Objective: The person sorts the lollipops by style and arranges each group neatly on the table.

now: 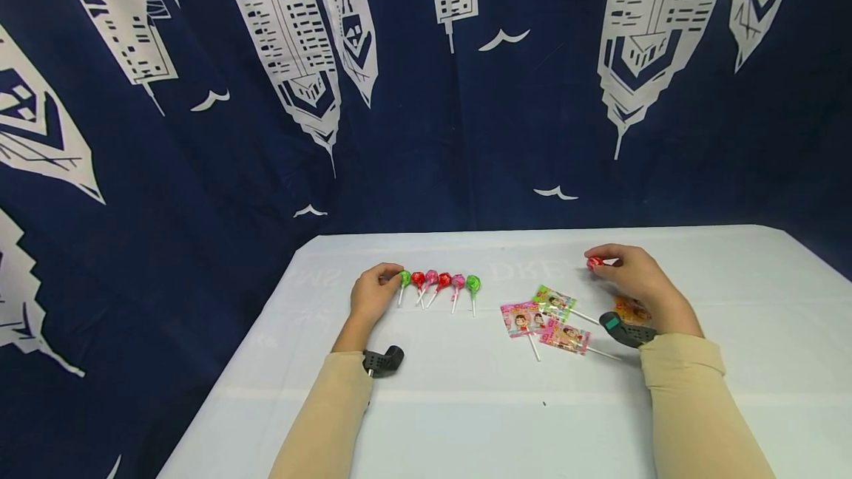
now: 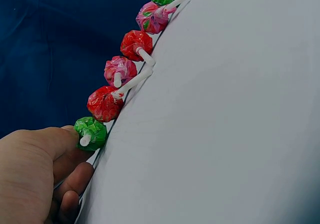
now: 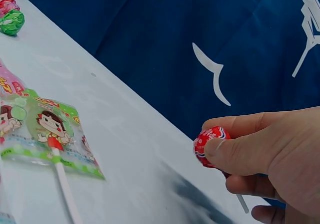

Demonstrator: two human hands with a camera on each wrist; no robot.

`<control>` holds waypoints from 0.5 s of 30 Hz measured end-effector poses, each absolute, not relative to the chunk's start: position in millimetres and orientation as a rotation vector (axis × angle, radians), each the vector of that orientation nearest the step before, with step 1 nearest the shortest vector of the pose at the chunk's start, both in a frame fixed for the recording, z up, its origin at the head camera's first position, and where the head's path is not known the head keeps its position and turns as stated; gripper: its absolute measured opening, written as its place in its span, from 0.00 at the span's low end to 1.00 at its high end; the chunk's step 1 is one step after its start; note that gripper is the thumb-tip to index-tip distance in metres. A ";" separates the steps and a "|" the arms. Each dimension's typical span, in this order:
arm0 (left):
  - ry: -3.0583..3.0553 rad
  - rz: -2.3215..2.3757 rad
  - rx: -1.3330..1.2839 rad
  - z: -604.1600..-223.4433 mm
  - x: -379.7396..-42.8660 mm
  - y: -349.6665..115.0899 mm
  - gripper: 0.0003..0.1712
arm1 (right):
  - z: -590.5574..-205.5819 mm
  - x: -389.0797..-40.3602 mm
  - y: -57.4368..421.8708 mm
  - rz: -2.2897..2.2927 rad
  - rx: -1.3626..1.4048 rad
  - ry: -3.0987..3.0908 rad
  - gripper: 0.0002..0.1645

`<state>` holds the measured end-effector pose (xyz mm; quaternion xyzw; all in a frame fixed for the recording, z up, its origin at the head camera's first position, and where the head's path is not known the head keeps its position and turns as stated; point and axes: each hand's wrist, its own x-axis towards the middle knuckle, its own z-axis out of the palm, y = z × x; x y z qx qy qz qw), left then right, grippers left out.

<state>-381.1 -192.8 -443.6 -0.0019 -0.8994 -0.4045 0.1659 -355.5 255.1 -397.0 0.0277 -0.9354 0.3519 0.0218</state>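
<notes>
My left hand pinches the head of a green lollipop at the left end of a row. Beside it in that row lie red lollipops, pink lollipops and, at the right end, another green lollipop. Their white sticks point toward me. Over the right part of the table, my right hand holds a red-wrapped lollipop between thumb and fingers, its stick slanting down below the hand. In the right wrist view the lollipop appears raised off the tabletop.
Between the hands lie flat-packed lollipops: a green packet, a pink packet and another pink packet. An orange packet is partly hidden under my right wrist. A blue patterned curtain hangs behind the white table.
</notes>
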 end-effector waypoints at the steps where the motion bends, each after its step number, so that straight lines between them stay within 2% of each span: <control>1: -2.561 -1.151 -0.006 -443.6 -381.0 -192.8 0.10 | -397.0 -356.2 254.5 1.093 0.084 -2.893 0.23; 15: -2.570 -1.162 0.008 -442.2 -379.9 -192.3 0.10 | -389.0 -355.7 242.9 1.035 0.165 -2.838 0.21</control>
